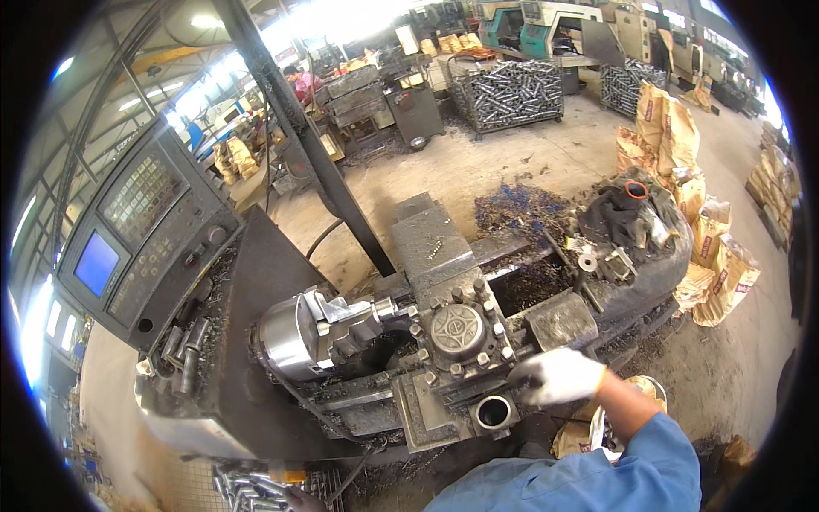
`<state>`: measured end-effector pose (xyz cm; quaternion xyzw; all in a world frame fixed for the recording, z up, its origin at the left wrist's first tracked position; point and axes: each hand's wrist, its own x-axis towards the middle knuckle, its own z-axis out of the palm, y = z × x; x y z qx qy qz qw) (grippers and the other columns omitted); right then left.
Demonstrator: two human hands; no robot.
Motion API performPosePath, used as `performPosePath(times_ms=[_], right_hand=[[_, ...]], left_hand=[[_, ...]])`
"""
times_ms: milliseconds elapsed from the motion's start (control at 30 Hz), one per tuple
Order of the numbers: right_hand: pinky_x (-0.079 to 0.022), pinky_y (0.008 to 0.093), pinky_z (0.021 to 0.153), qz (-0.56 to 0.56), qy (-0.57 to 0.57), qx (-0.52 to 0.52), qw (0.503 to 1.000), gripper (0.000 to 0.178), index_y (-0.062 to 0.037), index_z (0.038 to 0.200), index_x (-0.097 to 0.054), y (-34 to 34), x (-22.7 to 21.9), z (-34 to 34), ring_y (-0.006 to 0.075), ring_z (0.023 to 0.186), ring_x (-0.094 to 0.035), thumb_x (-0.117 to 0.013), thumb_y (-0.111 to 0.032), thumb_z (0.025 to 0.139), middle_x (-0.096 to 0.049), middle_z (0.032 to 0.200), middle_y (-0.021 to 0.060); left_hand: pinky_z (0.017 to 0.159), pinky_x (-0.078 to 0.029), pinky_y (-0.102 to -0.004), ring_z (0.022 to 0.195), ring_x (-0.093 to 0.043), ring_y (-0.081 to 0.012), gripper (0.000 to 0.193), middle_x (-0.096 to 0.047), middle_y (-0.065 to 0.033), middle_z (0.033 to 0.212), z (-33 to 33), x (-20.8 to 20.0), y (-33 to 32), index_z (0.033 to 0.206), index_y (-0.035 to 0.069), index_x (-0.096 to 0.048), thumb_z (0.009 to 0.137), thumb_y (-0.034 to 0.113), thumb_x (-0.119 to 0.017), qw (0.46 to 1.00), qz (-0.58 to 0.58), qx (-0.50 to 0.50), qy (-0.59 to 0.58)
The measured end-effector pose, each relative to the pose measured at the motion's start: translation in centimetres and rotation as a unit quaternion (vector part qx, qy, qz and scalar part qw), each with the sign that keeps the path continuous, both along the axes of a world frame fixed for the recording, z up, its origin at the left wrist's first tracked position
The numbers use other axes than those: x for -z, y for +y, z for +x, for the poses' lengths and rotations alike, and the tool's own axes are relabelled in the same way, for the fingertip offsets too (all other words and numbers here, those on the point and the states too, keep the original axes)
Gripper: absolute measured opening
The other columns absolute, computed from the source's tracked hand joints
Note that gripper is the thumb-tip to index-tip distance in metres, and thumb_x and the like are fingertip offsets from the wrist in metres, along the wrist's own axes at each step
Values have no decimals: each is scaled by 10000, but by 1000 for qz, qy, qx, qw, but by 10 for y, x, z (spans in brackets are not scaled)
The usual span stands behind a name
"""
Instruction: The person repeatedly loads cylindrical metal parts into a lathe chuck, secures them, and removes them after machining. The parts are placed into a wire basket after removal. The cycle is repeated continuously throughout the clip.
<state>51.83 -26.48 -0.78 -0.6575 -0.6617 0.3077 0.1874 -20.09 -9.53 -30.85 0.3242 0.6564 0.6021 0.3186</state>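
My right hand [561, 378], in a white glove with dark-soiled fingertips, is at the right side of the lathe's square tool turret [458, 330]. Its fingers look curled; whatever they may grip is hidden. Just below it sits a tool holder with a round bore [494, 412]. To the left, the chuck [294, 338] has a short shiny metal part [386, 307] in front of its jaws. A dark shape at the lower edge, seemingly my left hand [304, 500], is beside a basket of metal shafts [247, 490]; its fingers are cut off or unclear.
A control panel [141, 239] with a blue screen stands at the left. Dark rags [616, 213] and small metal parts lie on the machine's right end. Paper sacks [721, 277] stand beyond it. Metal chips [520, 209] lie behind the machine, near a full wire bin [509, 96].
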Motion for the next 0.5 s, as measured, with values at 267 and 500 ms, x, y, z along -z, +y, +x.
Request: performPosePath(times_ms=[267,500], right_hand=[[-593,479,897,121,-195,-47,972,403,-114,1236,-773,221,-54,25,337,1010,-768,-679,-360,931,-787,1101,177],[-582,439,797,-118,-128,-168,970,413,-71,1060,-828,359,26,-9,300,838,-740,-710,-429,893,-819,999,125]], left_hand=[[1103,-518,-412,1326,-620,-297,677,-632,-194,1462,180,-80,-6,1486,-35,-542,971,349,-754,992,-28,-3,123],[1311,-225,-618,1545,-358,-484,1126,-403,-267,1655,348,-240,152,1572,-51,-387,700,429,-914,670,195,160,698]])
